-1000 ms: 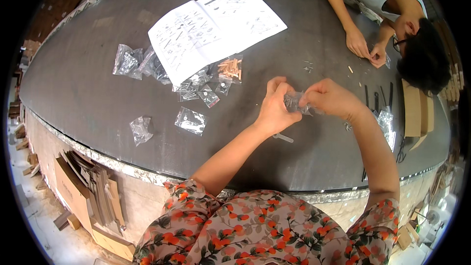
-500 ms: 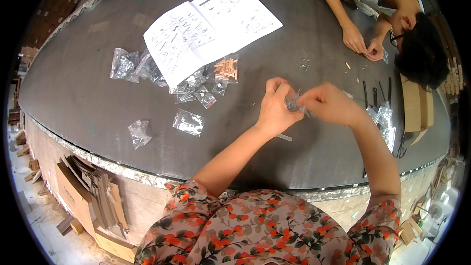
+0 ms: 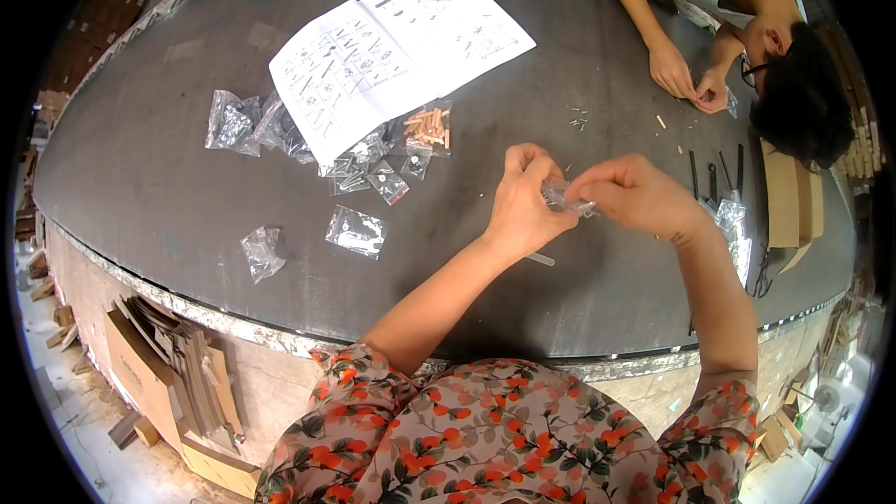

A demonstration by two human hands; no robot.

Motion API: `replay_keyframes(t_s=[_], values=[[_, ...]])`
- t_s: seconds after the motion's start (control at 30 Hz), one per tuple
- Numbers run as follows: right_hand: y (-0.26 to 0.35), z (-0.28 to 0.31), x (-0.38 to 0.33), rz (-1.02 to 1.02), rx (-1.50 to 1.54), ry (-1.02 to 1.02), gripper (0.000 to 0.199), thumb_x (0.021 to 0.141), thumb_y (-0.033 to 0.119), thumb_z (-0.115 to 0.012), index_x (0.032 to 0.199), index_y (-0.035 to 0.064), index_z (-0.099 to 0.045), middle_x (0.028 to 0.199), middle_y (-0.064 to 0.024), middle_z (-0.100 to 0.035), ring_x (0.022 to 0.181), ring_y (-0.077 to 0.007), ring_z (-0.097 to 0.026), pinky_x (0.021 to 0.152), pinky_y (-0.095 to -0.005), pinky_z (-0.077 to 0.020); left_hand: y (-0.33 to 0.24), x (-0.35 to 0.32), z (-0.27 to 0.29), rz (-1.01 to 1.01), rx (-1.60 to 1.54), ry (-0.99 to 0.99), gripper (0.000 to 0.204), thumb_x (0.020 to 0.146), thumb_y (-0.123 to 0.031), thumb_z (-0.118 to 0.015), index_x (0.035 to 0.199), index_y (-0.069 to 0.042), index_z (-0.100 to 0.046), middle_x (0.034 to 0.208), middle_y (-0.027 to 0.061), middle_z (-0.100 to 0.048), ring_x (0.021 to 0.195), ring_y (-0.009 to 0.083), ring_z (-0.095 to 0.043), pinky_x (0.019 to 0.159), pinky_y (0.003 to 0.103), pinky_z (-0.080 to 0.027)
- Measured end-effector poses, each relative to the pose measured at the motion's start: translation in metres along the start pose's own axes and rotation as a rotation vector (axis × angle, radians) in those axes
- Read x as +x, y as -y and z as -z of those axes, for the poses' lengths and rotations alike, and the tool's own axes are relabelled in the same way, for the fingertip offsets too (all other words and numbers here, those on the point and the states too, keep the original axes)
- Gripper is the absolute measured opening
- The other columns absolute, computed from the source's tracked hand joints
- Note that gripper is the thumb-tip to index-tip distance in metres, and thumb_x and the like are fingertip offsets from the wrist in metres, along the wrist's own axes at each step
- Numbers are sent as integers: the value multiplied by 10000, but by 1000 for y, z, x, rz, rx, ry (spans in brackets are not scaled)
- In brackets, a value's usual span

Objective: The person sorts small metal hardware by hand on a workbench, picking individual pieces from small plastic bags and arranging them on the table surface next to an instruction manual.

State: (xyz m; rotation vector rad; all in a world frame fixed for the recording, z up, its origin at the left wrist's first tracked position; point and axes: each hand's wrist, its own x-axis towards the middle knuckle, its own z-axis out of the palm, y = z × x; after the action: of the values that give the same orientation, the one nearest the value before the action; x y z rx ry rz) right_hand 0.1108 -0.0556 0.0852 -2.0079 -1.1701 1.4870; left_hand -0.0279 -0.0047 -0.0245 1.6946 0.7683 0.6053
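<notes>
Above the table, my left hand [image 3: 525, 203] is closed around a small clear plastic bag [image 3: 571, 201]. What the bag holds is too small to make out. From the right, my right hand [image 3: 644, 196] pinches at the bag's edge with thumb and forefinger. A flat, pale strip [image 3: 539, 259] lies under my left wrist. Beyond my hands several small metal fasteners [image 3: 579, 119] are scattered on the dark tabletop [image 3: 448, 294].
An open instruction booklet [image 3: 411, 47] lies at the far left over several bags of hardware [image 3: 233, 121]. Beside it is a bag of wooden dowels [image 3: 429, 128]. Two bags [image 3: 356, 231] lie nearer. A co-worker [image 3: 719, 0] handles something far right, by an open cardboard box [image 3: 793, 201].
My right hand has shifted slightly and its fingers now meet the bag, no longer blurred. My left hand stays in place with the bag.
</notes>
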Motion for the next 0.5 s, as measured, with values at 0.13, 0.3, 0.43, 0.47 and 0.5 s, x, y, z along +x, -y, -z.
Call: replay_keyframes(t_s=[0.13, 0.3, 0.43, 0.47, 0.5], values=[[-5, -3, -1, 19, 145, -17, 193, 793, 128, -563, 895, -10, -650, 622, 24, -545, 570, -42, -450, 508, -200, -355, 3, 0, 0, -51, -7, -38, 390, 511, -97, -754, 820, -62, -519, 1057, 122, -409, 979, 265, -477, 759, 346, -451], [-16, -19, -11, 142, 74, -84, 160, 744, 74, -624, 879, -10, -644, 613, 22, -519, 557, -37, -432, 478, -216, -348, 12, 0, -4, -118, -8, -80, 421, 502, -88, -783, 823, -44, -515, 1029, 125, -409, 888, 269, -505, 690, 350, -473], [-14, -21, -15, 120, 7, -161, 201, 704, 67, -664, 897, 13, -647, 586, 14, -486, 553, -45, -426, 469, -230, -346, 10, -1, -2, -126, -59, -53, 435, 504, -108, -794, 838, -50, -521, 1011, 113, -425, 894, 254, -494, 694, 346, -466], [-14, -22, -15, 119, 7, -163, 201, 704, 67, -664, 897, 13, -647, 586, 14, -486, 553, -45, -426, 469, -230, -346, 7, -1, -1, -64, -88, -32, 429, 509, -100, -788, 842, -50, -523, 1005, 109, -431, 894, 250, -493, 698, 343, -463], [-13, -24, -15, 213, -76, -234, 212, 693, 62, -669, 902, 35, -654, 583, 6, -476, 541, -58, -433, 466, -235, -347, 7, -1, -1, -65, -88, -31, 429, 509, -100, -788, 842, -50, -523, 1005, 109, -431, 894, 250, -493, 698, 343, -463]])
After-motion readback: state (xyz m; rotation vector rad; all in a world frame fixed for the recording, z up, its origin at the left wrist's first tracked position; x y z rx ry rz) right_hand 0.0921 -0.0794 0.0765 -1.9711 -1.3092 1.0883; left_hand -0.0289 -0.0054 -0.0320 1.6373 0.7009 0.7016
